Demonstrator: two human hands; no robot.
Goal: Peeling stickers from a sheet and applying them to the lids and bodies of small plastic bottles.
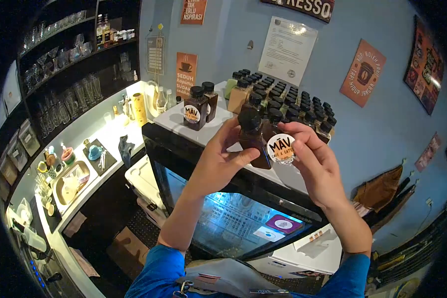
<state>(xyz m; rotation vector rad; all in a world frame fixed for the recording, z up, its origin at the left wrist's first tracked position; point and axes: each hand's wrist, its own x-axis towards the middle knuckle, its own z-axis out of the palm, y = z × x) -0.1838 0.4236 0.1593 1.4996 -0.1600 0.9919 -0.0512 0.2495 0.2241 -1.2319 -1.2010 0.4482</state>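
My left hand holds a square bottle of dark liquid with a black cap, tilted above the white top of a glass-door fridge. A round white sticker with printed writing is pinched between the thumb and fingers of my right hand, close beside the bottle. I cannot tell whether the sticker touches the bottle. Left of my hands stand two dark capped bottles, and the nearer bottle bears a similar round label. Behind my hands, several black-capped bottles stand in close rows.
The fridge's glass door is below my forearms. To the left runs a lit counter with a sink and bar tools. Glassware fills the dark shelves above. Posters and a paper sheet hang on the blue wall.
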